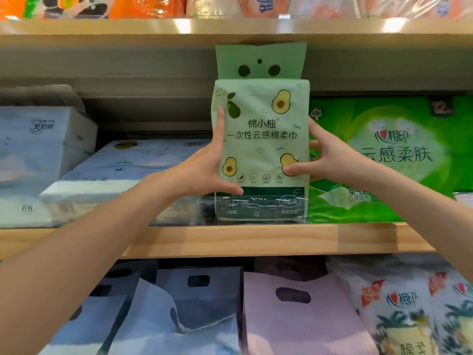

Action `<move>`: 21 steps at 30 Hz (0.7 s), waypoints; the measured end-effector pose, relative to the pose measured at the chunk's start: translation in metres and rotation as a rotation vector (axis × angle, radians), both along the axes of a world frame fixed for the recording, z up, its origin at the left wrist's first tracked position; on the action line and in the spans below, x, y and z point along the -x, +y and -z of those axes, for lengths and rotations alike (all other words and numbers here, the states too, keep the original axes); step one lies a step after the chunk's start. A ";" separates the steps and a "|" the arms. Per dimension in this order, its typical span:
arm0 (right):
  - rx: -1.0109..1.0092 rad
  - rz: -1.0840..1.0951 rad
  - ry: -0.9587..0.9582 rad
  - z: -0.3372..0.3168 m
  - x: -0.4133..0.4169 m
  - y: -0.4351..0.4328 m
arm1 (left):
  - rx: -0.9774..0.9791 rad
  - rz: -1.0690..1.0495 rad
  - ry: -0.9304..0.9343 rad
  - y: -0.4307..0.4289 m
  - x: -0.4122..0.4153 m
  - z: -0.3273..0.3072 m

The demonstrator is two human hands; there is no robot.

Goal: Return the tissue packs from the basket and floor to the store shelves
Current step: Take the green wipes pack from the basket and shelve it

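Observation:
A pale green tissue pack (261,139) printed with avocados stands upright on the middle wooden shelf (256,239), its hang tab reaching up to the shelf above. My left hand (204,167) grips its left edge, thumb under the lower front and forefinger up the side. My right hand (325,157) clasps its right edge, thumb pressed on the front. The pack's base rests at the shelf's front edge.
A large bright green tissue bundle (389,160) sits right of the pack, touching it. White and blue packs (122,175) lie stacked to the left. The lower shelf holds blue (179,316), pink (299,319) and patterned bags. Orange packs line the top shelf (230,26).

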State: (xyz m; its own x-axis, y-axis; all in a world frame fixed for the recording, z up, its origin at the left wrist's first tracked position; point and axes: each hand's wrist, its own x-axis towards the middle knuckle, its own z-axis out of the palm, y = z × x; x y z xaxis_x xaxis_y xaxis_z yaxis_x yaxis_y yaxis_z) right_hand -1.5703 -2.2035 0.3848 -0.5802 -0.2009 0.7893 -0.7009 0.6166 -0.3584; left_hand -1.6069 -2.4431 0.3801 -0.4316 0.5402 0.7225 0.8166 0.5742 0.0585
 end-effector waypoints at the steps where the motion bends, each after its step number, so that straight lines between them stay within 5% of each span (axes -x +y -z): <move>1: -0.005 0.006 -0.041 0.000 0.004 0.001 | 0.021 -0.032 -0.027 0.000 0.002 -0.001; 21: -0.159 0.260 -0.170 -0.013 0.046 -0.003 | 0.143 -0.392 -0.210 0.025 0.038 -0.016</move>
